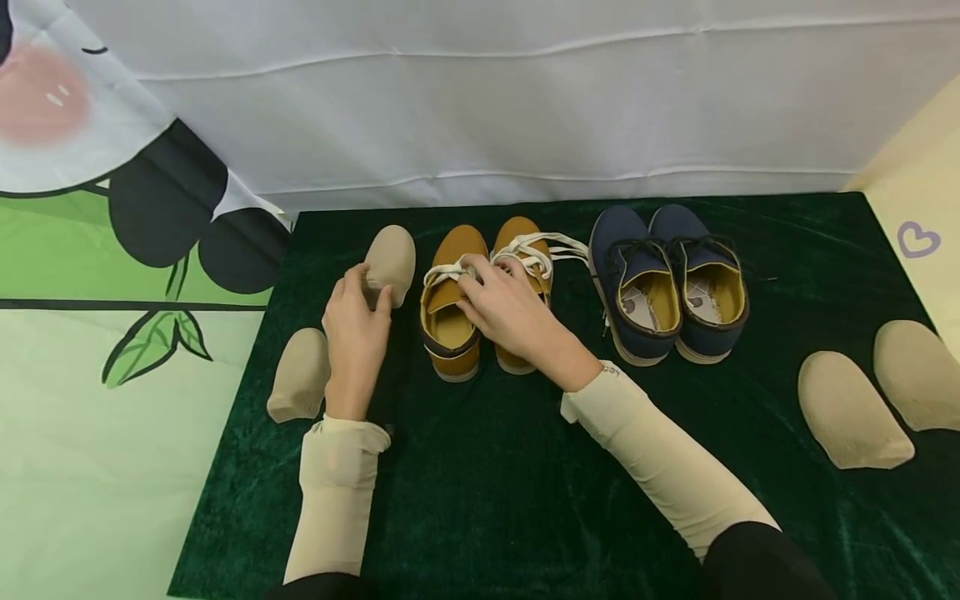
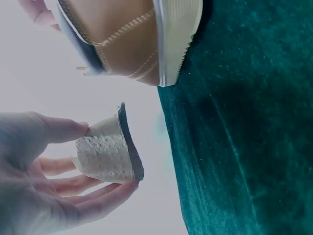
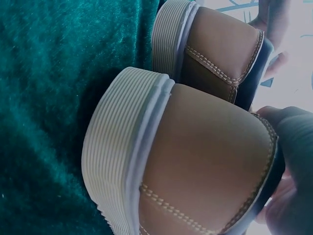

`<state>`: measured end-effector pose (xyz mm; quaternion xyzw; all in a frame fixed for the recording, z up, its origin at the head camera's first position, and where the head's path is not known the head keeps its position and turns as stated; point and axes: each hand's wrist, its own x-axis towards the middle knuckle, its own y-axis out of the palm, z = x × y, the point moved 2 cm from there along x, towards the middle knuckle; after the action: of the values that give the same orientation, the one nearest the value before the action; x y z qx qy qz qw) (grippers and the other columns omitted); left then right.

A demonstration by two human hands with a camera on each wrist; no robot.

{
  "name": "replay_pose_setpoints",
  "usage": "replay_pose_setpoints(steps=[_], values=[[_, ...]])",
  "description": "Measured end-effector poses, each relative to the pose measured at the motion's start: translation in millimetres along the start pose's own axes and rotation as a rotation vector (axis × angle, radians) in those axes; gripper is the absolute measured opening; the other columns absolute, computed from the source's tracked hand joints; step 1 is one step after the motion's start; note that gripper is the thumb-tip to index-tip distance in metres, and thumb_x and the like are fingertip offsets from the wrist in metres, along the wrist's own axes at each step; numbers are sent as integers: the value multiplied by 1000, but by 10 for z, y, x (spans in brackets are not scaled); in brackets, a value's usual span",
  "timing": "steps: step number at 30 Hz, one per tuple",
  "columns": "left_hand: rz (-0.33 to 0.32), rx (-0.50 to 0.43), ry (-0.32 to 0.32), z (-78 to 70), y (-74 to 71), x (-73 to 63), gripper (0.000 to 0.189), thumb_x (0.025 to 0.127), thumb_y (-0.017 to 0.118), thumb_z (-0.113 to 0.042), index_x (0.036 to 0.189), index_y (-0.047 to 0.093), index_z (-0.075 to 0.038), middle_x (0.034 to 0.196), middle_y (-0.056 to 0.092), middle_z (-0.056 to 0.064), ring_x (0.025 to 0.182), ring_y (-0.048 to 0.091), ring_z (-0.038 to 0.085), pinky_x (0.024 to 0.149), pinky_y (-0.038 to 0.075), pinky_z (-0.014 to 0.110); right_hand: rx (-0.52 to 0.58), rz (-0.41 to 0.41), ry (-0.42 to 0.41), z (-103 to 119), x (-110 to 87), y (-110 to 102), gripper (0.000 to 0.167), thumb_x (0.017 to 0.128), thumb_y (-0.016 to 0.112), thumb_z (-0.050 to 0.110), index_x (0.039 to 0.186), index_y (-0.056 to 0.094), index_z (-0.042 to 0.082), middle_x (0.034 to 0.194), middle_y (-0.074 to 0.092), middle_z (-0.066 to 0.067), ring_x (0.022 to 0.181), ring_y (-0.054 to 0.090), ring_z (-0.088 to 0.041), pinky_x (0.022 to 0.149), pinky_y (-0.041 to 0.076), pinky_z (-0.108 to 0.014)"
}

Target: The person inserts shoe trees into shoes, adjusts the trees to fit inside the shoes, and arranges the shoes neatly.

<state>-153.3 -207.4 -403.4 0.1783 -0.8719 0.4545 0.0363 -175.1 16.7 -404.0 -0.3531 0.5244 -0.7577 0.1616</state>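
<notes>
A beige toe-shaped shoe insert [image 1: 392, 258] is held between the thumb and fingers of my left hand [image 1: 358, 333], to the left of the tan shoes. In the left wrist view the insert [image 2: 108, 152] shows a hollow, dark-edged end. My right hand [image 1: 506, 304] reaches over the pair and pinches the left tan shoe [image 1: 452, 362] at its tongue, by the white laces [image 1: 442, 273]. Behind that hand the right tan shoe [image 1: 517, 229] is partly hidden. The right wrist view shows the heels of both, the nearer tan shoe [image 3: 205, 156] largest.
Another beige insert [image 1: 300, 375] lies left of my left wrist. Navy shoes [image 1: 633, 312] with black laces stand right of the tan pair. Two further inserts [image 1: 851, 408] lie at the far right on the dark green cloth [image 1: 480, 500]. A white cloth wall [image 1: 525, 108] rises behind.
</notes>
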Motion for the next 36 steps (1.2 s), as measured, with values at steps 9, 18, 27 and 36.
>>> replay_pose_setpoints(steps=[9,18,27,36], values=[[-8,-24,-42,-68,-131,-171,46,104,66,-23,142,51,-4,140,63,22,126,62,38,108,51,54,37,3,-2,-5,14,-26,20,106,62,25,116,67,8,140,60,-14,116,66,-27,113,41,-54],[-16,-51,-40,-130,-248,-368,45,104,65,-24,144,52,-6,142,62,20,128,59,38,108,50,56,54,-1,0,2,18,-21,20,107,60,24,117,65,8,137,63,-12,115,65,-26,114,41,-54],[-84,-62,-1,-157,-301,-492,42,104,65,-24,141,56,-6,141,64,19,128,61,39,109,49,58,69,-7,7,-10,27,-11,20,107,59,24,119,64,9,134,64,-11,117,65,-26,116,41,-56],[-130,-57,33,-181,-341,-604,41,103,66,-27,140,60,-8,137,66,18,124,64,37,104,52,57,107,-32,20,-17,10,-4,22,106,61,23,121,71,9,130,65,-10,117,66,-26,117,40,-58]])
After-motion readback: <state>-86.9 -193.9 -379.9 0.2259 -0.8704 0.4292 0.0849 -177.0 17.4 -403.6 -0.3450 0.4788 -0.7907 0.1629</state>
